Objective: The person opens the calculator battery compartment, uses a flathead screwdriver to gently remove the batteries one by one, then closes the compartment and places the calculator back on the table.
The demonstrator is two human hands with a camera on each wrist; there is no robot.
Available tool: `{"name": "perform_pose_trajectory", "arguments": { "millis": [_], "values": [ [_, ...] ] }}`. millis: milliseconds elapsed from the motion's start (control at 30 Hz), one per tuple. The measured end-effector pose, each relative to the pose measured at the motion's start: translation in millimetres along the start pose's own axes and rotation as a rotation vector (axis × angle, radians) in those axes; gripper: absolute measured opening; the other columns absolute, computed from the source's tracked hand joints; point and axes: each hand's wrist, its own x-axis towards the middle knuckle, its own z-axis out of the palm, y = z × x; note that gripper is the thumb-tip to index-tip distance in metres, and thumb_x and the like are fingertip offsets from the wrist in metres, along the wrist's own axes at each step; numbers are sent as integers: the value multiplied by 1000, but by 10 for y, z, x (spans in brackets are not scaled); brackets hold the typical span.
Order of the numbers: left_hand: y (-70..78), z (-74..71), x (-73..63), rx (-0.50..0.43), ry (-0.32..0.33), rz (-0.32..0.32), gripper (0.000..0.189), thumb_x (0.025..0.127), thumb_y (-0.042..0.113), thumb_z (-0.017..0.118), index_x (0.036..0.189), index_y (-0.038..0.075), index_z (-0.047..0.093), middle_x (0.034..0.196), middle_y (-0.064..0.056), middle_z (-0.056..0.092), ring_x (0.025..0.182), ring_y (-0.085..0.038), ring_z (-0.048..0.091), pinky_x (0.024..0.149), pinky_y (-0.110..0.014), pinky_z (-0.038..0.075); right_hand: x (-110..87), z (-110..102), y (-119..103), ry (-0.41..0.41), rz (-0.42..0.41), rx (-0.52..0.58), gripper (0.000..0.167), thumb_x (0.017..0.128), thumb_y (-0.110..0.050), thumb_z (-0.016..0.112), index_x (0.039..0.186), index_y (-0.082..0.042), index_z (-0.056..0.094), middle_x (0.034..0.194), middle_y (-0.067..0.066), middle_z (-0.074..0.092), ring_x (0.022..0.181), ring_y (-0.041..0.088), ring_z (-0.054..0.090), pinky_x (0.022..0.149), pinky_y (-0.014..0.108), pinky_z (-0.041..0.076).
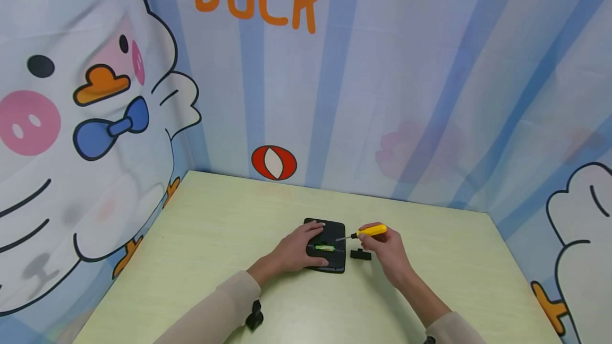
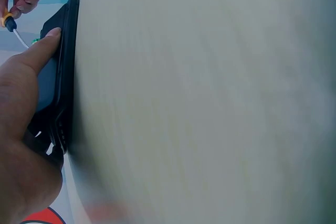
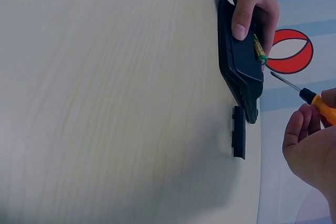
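A flat black device (image 1: 334, 260), which looks like a desktop calculator, lies back side up on the table. A green battery (image 1: 325, 248) sits in its uncovered slot. Across the device rests my left hand (image 1: 297, 247), its thumb and fingers spread on the upper face either side of the battery. My right hand (image 1: 389, 252) holds a screwdriver (image 1: 372, 231) by its yellow handle, its metal tip pointing left over the device close to the battery. In the right wrist view, the tip shows apart from the battery (image 3: 260, 51). A small black battery cover (image 1: 360, 255) lies beside the device.
The pale wooden table (image 1: 229, 211) runs back to a blue striped curtain (image 1: 287, 94) with duck prints. A black wrist strap piece (image 1: 255, 316) hangs by my left sleeve.
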Motion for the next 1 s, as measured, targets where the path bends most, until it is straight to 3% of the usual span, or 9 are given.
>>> {"name": "perform_pose_trajectory", "arguments": {
  "millis": [533, 767, 1000],
  "values": [
    [8, -6, -3, -10, 7, -2, 92, 90, 57, 80, 163, 13, 44, 170, -8, 35, 156, -32, 35, 121, -54, 38, -18, -61, 77, 18, -35, 27, 26, 100, -10, 75, 121, 3, 68, 114, 15, 68, 93, 26, 69, 87, 25, 60],
    [-6, 1, -4, -13, 5, 6, 92, 90, 57, 80, 163, 13, 44, 170, -8, 34, 156, -32, 34, 121, -54, 37, -24, -87, 94, 12, -43, 48, 26, 100, -10, 75, 121, 4, 69, 113, 18, 69, 96, 34, 73, 87, 27, 61],
    [-5, -3, -3, -12, 4, 11, 92, 91, 57, 79, 163, 13, 43, 170, -8, 34, 156, -32, 34, 121, -54, 37, -19, -94, 96, 13, -43, 60, 21, 100, -1, 72, 118, 9, 67, 112, 20, 73, 95, 32, 75, 86, 27, 61]
  ]
}}
